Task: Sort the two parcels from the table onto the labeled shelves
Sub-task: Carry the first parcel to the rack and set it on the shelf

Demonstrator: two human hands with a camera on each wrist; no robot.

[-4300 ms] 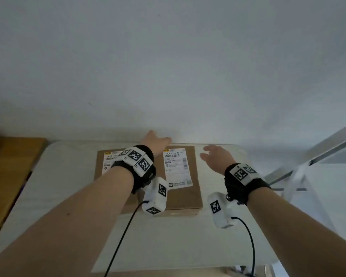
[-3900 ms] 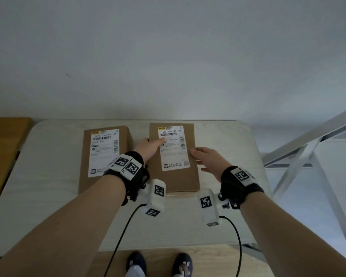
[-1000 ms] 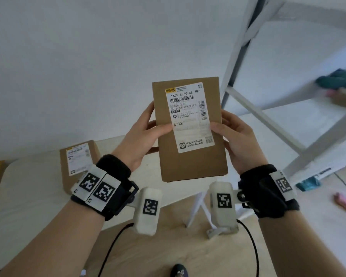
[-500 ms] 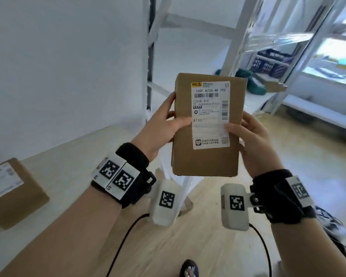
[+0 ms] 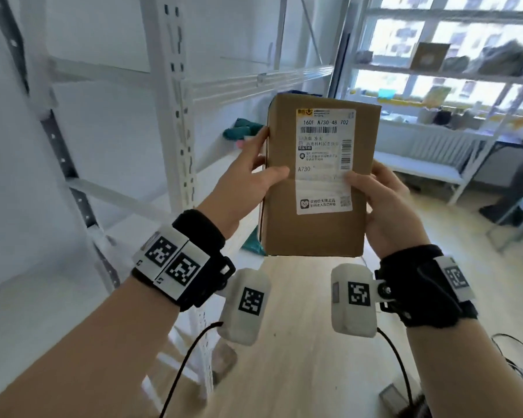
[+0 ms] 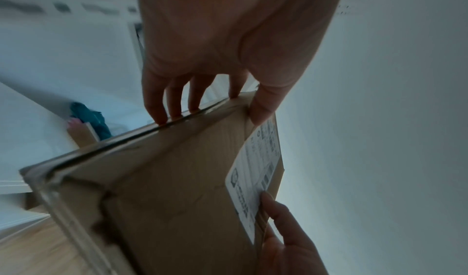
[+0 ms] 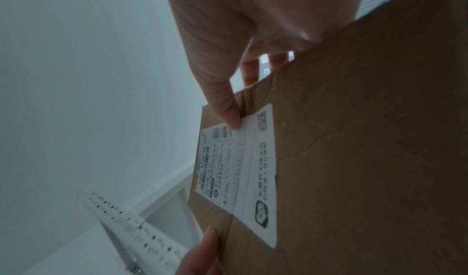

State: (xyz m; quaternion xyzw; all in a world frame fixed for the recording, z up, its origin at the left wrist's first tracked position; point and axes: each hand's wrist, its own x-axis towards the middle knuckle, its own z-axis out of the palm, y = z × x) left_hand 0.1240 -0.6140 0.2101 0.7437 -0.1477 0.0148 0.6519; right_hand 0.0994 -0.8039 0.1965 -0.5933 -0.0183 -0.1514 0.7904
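I hold a brown cardboard parcel (image 5: 314,230) upright in front of me, its white shipping label (image 5: 325,158) marked A730 facing me. My left hand (image 5: 251,176) grips its left edge, thumb on the front and fingers behind. My right hand (image 5: 381,203) grips the right edge the same way, thumb on the label. The left wrist view shows the parcel (image 6: 177,189) from below with my left hand (image 6: 215,91) pinching its edge. In the right wrist view my right hand (image 7: 235,103) has its thumb on the label (image 7: 243,171). The second parcel is out of view.
A white metal shelving unit (image 5: 175,95) stands at left and behind the parcel, with a teal bundle (image 5: 243,129) on one shelf. More shelves (image 5: 435,70) with assorted items line the windows at right. Light wood floor (image 5: 299,342) lies below.
My view has swung right from the table toward the shelving. The parcel stays held in both hands and has tilted slightly; the second parcel has left the view.
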